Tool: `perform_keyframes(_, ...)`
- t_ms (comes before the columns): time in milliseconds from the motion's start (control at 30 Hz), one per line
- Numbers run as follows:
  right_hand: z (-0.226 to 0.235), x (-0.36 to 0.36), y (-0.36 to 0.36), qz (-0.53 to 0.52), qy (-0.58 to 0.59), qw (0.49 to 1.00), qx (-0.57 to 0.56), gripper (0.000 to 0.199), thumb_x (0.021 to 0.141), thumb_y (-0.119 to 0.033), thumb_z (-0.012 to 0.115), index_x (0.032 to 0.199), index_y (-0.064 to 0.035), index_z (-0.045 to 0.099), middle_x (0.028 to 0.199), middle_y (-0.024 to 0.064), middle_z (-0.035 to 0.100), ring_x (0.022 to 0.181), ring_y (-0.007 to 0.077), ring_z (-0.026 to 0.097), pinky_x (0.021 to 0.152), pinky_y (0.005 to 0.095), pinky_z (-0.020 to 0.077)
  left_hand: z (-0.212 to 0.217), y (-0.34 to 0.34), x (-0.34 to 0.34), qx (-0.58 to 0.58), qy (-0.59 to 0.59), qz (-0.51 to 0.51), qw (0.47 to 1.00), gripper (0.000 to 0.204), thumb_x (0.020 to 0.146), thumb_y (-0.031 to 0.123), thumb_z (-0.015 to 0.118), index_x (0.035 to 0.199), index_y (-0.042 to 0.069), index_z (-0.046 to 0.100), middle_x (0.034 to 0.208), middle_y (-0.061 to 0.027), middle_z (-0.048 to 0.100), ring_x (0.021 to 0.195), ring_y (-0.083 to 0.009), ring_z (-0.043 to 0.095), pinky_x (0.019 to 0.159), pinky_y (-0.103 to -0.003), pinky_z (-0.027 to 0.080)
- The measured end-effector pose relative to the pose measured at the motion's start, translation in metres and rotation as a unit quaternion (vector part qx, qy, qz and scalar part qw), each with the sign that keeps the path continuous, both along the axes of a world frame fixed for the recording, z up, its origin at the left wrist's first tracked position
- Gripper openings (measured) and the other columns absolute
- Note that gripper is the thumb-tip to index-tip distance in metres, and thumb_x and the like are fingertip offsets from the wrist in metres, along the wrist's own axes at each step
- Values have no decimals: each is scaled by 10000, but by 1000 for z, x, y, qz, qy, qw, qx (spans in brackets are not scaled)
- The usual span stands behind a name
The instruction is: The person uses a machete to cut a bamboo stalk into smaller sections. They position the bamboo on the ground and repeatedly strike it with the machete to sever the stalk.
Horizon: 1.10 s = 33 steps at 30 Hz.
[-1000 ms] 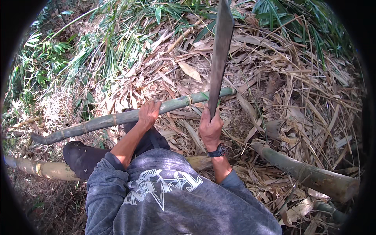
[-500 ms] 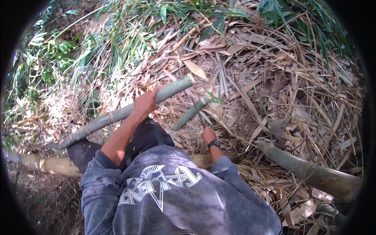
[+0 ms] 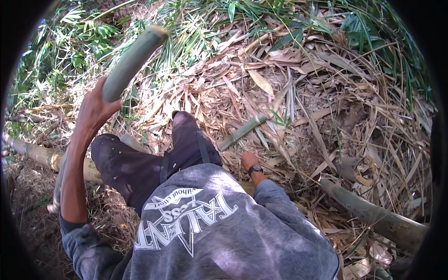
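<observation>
My left hand [image 3: 94,106] is closed around a long green bamboo pole [image 3: 132,63], raised and tilted at the left. The pole's cut end points up and away, and its lower part passes behind my forearm. Low at the middle, my right hand [image 3: 249,161], with a dark watch on the wrist, is closed in a fist. Whatever sits inside that fist is hidden from here. Just beyond it, a short green bamboo piece [image 3: 243,131] lies on dry leaves, apart from the hand.
A thick bamboo stem [image 3: 38,154] lies behind my legs at the left. Another thick bamboo trunk [image 3: 373,212] slants along the right. Dry leaf litter [image 3: 322,93] covers the slope, and green leafy stalks [image 3: 186,35] line the far side.
My left hand has lifted the bamboo pole up and to the left, swinging its cut end upward. The dark thin tool seen at my right hand earlier no longer shows. My legs have come into fuller view.
</observation>
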State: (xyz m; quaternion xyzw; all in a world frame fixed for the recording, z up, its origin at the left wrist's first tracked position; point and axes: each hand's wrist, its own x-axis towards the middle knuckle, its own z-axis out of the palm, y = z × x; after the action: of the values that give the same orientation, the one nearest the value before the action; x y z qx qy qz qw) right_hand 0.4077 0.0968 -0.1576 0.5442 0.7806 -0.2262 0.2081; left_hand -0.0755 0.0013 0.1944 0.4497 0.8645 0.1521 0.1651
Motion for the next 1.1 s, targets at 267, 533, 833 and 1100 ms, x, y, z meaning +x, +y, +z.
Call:
perform_keyframes(267,-44,4,-9,-14,88,995,54,202,823,-142,522,854,24,632,877,283,647,853,460,624,747,538,493,-38,-145,-20,105,-33,136,984,785,710,296,764,1339,-38,436,936,-246,674,824,-317,686,746,-386,552)
perform_keyframes(533,34,-130,53,-29,225,971,81,407,918,-304,540,1003,91,587,854,320,609,880,485,591,784,496,463,-62,-256,8,278,-54,296,912,598,708,230,788,1186,2,510,934,-189,689,853,-268,697,752,-380,570)
perform_keyframes(833,195,-352,32,178,381,906,48,340,960,-260,503,1010,66,587,680,169,549,618,317,513,603,449,397,-124,-324,5,331,-68,453,825,548,715,201,758,1158,-13,517,974,-164,673,895,-221,662,809,-355,521)
perform_keyframes(1100,238,-531,-49,401,362,838,-78,188,970,-134,518,1079,-10,609,608,136,563,504,255,529,490,388,392,-175,-363,-21,279,-153,566,760,698,804,515,693,1191,-38,515,1017,-196,645,951,-272,632,829,-383,494)
